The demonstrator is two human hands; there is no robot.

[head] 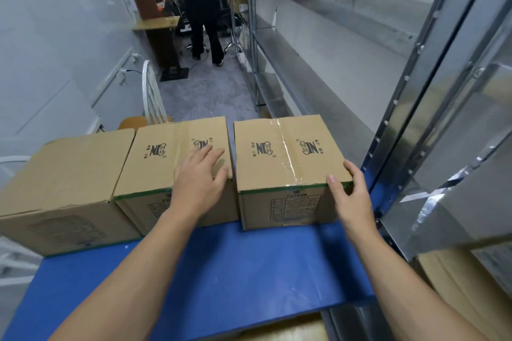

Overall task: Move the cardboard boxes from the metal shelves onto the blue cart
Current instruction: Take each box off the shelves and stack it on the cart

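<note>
Three cardboard boxes stand in a row across the far side of the blue cart [235, 271]: a left box [69, 174], a middle box [155, 163] and a right box [279, 158] with clear tape on top. My left hand [198, 183] lies flat on the middle box's top near its right edge, fingers apart, holding nothing. My right hand [350, 196] clasps the right box's near right corner, thumb on the top front edge and fingers along the right side. That box rests on the cart.
Metal shelves [332, 75] run along the right, close to the cart. Another cardboard box [457, 285] sits on a low shelf at the lower right. A white chair [151, 91] stands behind the boxes. A person in black [199, 3] stands down the aisle.
</note>
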